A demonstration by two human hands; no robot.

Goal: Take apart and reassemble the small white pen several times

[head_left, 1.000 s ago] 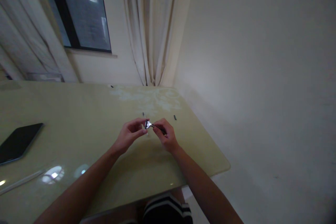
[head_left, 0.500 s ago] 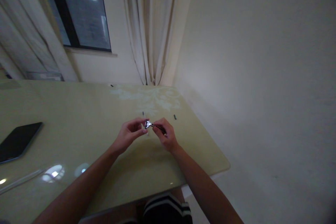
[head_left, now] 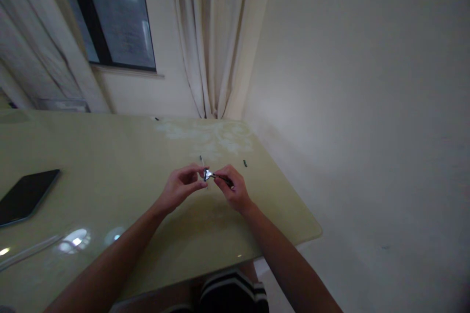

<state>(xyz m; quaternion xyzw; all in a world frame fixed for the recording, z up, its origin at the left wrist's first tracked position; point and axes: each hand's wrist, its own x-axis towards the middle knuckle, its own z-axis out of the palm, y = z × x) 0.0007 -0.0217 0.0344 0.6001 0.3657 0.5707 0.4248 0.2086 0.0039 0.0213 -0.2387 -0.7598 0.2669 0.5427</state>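
A razor [head_left: 208, 174] with a shiny silver head and a dark handle is held above the table, between both hands. Its handle lies in the closed fingers of my right hand [head_left: 235, 190]. My left hand [head_left: 179, 186] pinches the head from the other side, thumb below and fingertips above. Part of the handle is hidden by the right fingers. Just behind the hands, a thin pale stick with a dark tip [head_left: 200, 158] shows in part, its middle covered by the left fingertips and the razor.
On the glossy table [head_left: 110, 156], a small dark piece [head_left: 245, 163] lies right of the hands. Another small dark item [head_left: 156, 119] is at the far edge. To the left are a black tablet [head_left: 27, 193] and a pale cable [head_left: 31, 252]. A wall [head_left: 348, 132] borders the right side.
Almost nothing differs. Both hands keep the same hold on the razor, and the view has shifted very slightly.
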